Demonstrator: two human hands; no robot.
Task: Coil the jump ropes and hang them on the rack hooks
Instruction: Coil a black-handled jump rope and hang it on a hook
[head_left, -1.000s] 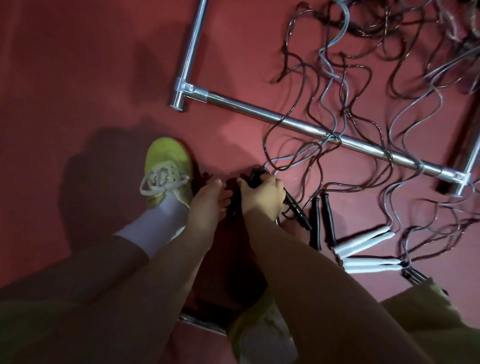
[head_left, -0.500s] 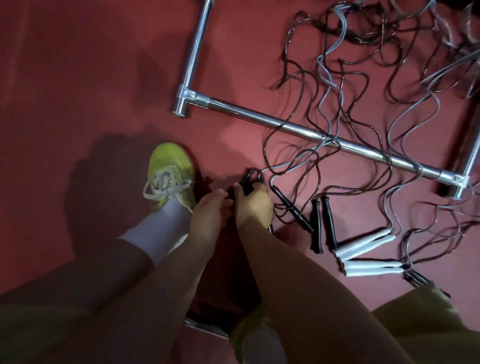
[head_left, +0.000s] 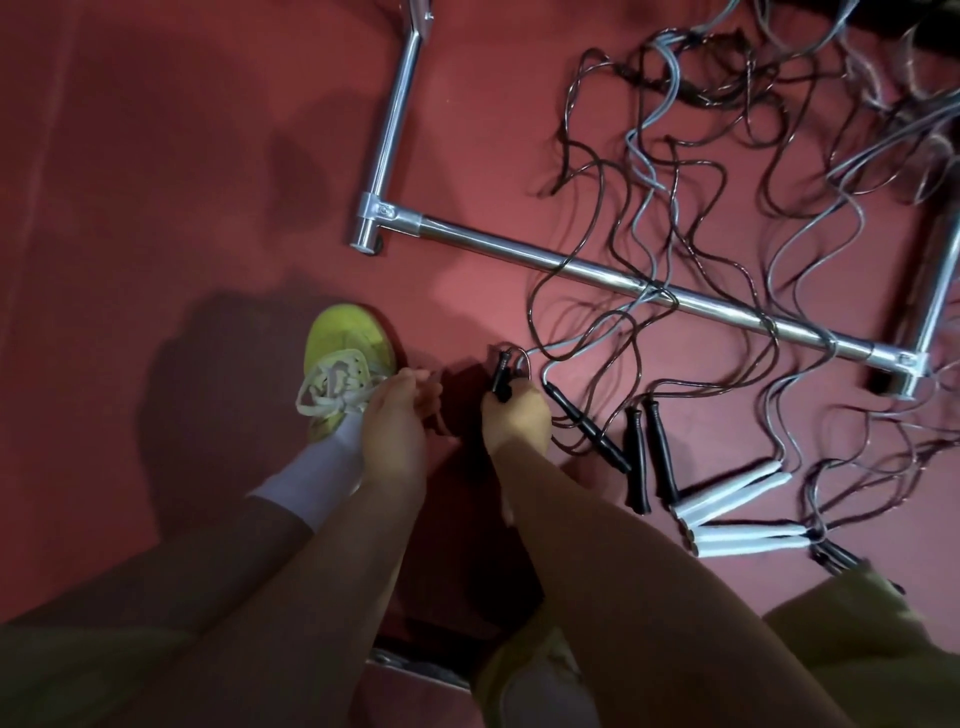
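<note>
Several jump ropes (head_left: 675, 218) lie tangled on the red floor, their cords crossing the chrome rack bar (head_left: 597, 273). My right hand (head_left: 517, 415) grips a black handle (head_left: 501, 371) whose top sticks out above my fist, with a grey cord looping from it. My left hand (head_left: 397, 415) hovers just left of it, fingers loosely bent, holding nothing that I can see. Another black handle (head_left: 587, 426) lies right beside my right hand. A pair of black handles (head_left: 647, 457) and white handles (head_left: 732, 488) lie further right.
My yellow-green shoe (head_left: 345, 358) with a white sock stands left of my hands. The rack's chrome frame has a side tube (head_left: 397, 119) at the left and another (head_left: 937, 301) at the right. More white handles (head_left: 748, 538) lie at lower right.
My hands have separated; the left drew away toward the shoe. The right hand keeps hold of the black handle. The view shifted down and left.
</note>
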